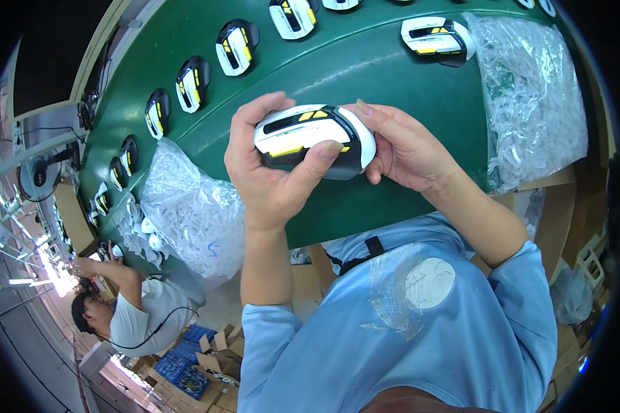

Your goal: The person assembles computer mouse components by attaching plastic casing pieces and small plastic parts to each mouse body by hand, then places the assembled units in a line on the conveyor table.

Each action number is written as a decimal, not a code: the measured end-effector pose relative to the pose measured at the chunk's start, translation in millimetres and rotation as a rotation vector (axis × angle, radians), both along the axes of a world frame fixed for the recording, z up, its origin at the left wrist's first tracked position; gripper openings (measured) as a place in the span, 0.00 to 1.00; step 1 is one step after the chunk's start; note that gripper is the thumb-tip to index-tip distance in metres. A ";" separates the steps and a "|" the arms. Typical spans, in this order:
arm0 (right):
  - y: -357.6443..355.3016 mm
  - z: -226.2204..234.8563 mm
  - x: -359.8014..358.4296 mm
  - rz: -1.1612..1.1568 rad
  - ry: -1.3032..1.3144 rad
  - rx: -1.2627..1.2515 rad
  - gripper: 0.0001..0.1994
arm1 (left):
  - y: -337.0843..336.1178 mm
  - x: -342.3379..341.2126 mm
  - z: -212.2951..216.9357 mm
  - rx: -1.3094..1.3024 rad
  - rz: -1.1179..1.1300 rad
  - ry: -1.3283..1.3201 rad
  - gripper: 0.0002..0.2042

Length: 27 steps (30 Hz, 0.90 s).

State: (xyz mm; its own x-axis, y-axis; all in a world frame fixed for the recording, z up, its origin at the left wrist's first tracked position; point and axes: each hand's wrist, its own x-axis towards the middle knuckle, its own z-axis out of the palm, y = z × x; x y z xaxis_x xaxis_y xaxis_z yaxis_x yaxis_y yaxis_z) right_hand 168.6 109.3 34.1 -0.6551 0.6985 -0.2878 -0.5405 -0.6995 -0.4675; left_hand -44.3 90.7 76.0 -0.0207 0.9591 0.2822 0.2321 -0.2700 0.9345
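A white, black and yellow computer mouse is held up in front of me, above the green work surface. My left hand wraps round its left end, with the thumb laid across the yellow side strip. At the mouse's right end, my right hand closes in with the thumb on the top edge and the fingers curled at the rear and partly underneath. The underside of the mouse is hidden. Another mouse of the same kind lies farther off to the right.
Similar mice stand in a curved row along the far side of the green surface. Clear plastic bags of small white parts lie at the right and left. A co-worker sits at the left, near open cartons.
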 end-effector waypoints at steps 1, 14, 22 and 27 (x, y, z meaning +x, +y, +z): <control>0.6 -0.4 -0.2 0.000 0.011 -0.022 0.23 | 0.5 0.2 0.6 0.043 0.021 0.062 0.35; 25.9 4.4 28.6 -0.041 -0.844 1.366 0.46 | 7.1 -14.1 -26.3 0.388 0.120 0.285 0.26; 58.2 7.6 6.3 -0.609 -0.456 0.892 0.36 | -19.6 5.6 -67.2 0.136 0.052 0.779 0.35; 76.8 73.2 -58.6 -0.702 -0.429 0.954 0.57 | -20.8 23.6 -70.6 0.071 0.184 0.831 0.38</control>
